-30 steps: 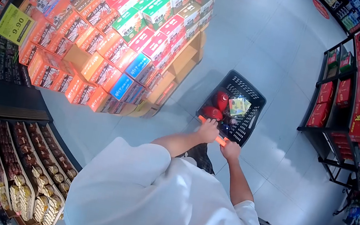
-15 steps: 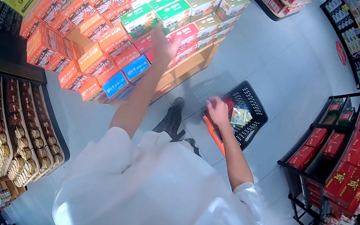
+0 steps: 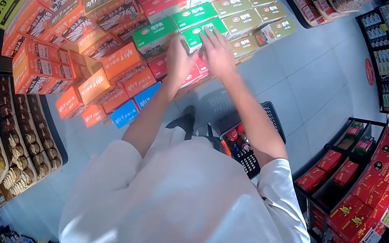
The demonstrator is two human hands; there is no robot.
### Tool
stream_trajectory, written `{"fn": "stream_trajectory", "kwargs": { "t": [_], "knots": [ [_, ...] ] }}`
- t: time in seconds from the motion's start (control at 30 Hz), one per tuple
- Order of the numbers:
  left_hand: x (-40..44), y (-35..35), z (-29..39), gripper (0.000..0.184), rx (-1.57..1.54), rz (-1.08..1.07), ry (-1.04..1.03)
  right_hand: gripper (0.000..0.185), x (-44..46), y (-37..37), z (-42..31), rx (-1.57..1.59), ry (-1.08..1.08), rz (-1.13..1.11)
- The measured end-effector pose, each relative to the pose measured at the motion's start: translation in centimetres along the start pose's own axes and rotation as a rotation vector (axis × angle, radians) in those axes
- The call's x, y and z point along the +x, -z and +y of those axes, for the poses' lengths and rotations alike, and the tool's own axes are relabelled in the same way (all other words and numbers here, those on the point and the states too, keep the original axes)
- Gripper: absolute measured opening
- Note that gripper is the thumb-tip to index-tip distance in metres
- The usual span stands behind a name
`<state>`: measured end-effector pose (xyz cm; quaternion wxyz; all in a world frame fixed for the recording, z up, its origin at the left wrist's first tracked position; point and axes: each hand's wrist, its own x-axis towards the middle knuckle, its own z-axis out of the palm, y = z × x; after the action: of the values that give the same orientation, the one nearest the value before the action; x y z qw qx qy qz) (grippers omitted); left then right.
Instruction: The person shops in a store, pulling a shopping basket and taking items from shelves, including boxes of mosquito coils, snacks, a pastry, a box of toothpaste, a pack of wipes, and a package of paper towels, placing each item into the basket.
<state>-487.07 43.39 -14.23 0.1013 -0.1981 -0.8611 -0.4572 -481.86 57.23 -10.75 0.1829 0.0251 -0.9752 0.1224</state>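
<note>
Both hands are at a green box on the stacked display of boxes. My right hand has its fingers over the top and near side of this box. My left hand is at its left end, fingers bent against the edge, fingertips partly hidden. A second green box lies just left of it. Red boxes sit below my hands, and olive boxes stand to the right.
A black basket with an orange handle stands on the floor below my right forearm, partly hidden. Orange boxes fill the display's left side. A black rack with red boxes is at right, packaged food at lower left.
My right hand has left the basket handle and moved up to the green box. My left hand, first on the handle, has also come to the box. The display looks nearer.
</note>
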Motion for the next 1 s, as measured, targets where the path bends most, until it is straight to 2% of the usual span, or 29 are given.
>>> {"fn": "stream_trajectory", "kwargs": {
  "t": [0.1, 0.13, 0.23, 0.27, 0.37, 0.4, 0.43, 0.47, 0.5, 0.6, 0.7, 0.73, 0.77, 0.8, 0.83, 0.9, 1.0],
  "knots": [
    [0.1, -1.2, -1.0, 0.056, -0.180, 0.092, -0.047, 0.052, -0.1, 0.3, 0.8, 0.044, 0.014, 0.007],
    [0.0, -1.1, -1.6, 0.051, -0.180, 0.083, -0.105, 0.059, 0.0, 0.3, 1.3, 0.107, 0.016, 0.039],
    [0.1, 1.6, -1.5, 0.050, -0.244, -0.005, -0.201, 0.073, 0.8, 1.8, 1.8, 0.238, -0.151, 0.164],
    [0.7, 3.8, -0.1, 0.053, -0.185, 0.017, -0.302, 0.082, 1.0, 2.2, 2.3, 0.314, -0.146, 0.164],
    [1.4, 9.2, 2.7, 0.050, -0.514, -0.216, 0.008, 0.081, 0.1, 4.8, 1.6, 1.244, -0.448, -0.168],
    [2.1, 10.7, 4.6, 0.046, -0.751, -0.268, 0.191, 0.077, -0.7, 6.5, 0.9, 1.231, -0.426, -0.153],
    [2.5, 11.9, 6.7, 0.042, -0.984, -0.317, 0.389, 0.077, -0.8, 8.5, 0.3, 1.419, -0.470, -0.230],
    [2.6, 12.2, 8.1, 0.035, -0.994, -0.342, 0.535, 0.079, -1.3, 11.7, -0.9, 1.613, -0.706, -0.311],
    [2.8, 12.1, 8.7, 0.034, -1.002, -0.422, 0.591, 0.080, -2.4, 14.5, -2.1, 1.791, -0.944, -0.388],
    [2.8, 10.3, 10.4, 0.033, -1.031, -0.670, 0.749, 0.086, -6.5, 17.2, -3.2, 1.937, -1.054, -0.215],
    [1.5, 7.5, 12.5, 0.042, -0.960, -0.851, 0.660, 0.091, -11.2, 19.6, -3.0, 1.703, -1.042, -0.046],
    [0.8, 6.5, 12.6, 0.063, -0.963, -0.925, 0.323, 0.100, -14.2, 17.6, -2.7, 1.421, -0.740, 0.166],
    [0.5, 6.3, 14.6, 0.084, -0.805, -0.987, 0.025, 0.091, -15.7, 18.5, -3.4, 1.319, -0.704, 0.344],
    [-0.5, 5.4, 15.6, 0.090, -0.717, -0.999, -0.170, 0.080, -18.0, 19.1, -2.4, 0.991, -0.556, 0.318],
    [-2.1, 3.4, 16.1, 0.086, -0.766, -1.078, -0.298, 0.070, -21.1, 19.6, -1.4, 0.657, -0.457, 0.251],
    [-5.7, -0.4, 18.3, 0.080, -0.715, -1.095, -0.577, 0.054, -26.5, 18.2, -0.7, 0.502, -0.463, 0.486],
    [-13.5, -4.1, 20.7, 0.079, -0.546, -1.230, -0.274, 0.055, -35.6, 15.1, -0.6, 0.420, -0.667, 0.566]
  ]
}}
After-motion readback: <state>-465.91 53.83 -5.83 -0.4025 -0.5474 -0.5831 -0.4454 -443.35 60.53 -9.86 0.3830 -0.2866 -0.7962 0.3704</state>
